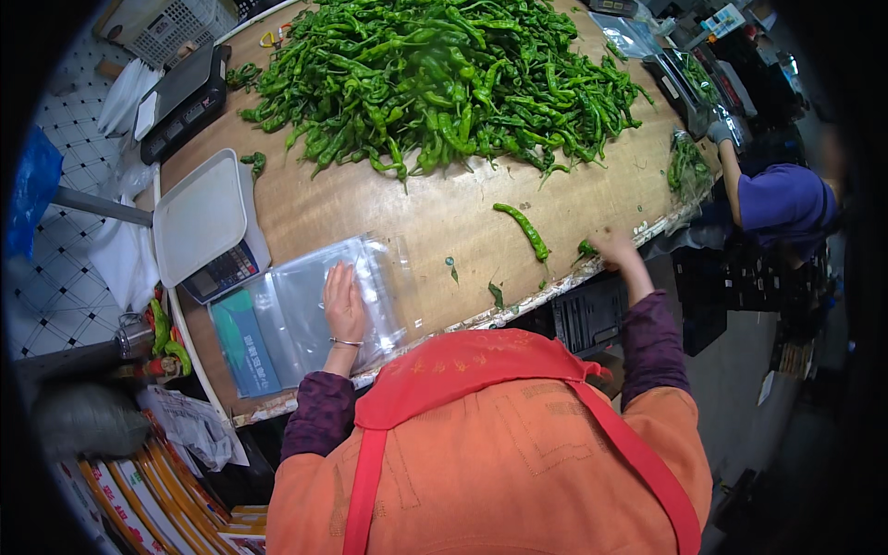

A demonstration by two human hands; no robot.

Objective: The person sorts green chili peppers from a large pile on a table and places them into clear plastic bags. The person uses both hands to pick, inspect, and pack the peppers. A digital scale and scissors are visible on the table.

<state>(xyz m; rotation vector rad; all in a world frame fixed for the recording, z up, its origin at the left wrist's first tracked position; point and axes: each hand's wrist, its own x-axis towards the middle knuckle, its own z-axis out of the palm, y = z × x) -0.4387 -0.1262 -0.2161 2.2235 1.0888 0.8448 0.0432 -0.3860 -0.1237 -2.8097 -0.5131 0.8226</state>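
Note:
My left hand [343, 302] lies flat, palm down, on a stack of clear plastic bags [298, 298] with a teal printed panel. My right hand [612, 248] is at the table's front edge, its fingers bent beside a small green pepper piece [587, 248]; whether it grips the piece cannot be told. Between the hands, nearer the right one, a single long green pepper [524, 231] lies on the wooden table [430, 222]. A large heap of green peppers [451, 90] covers the table's far part.
A digital scale with a white tray [202, 198] stands at the left, a black scale [187, 94] behind it. Scissors [276, 36] lie by the heap. Leaf scraps [495, 295] are near the front edge. At right, a co-worker in purple [784, 205] is beside a bag of peppers [687, 166].

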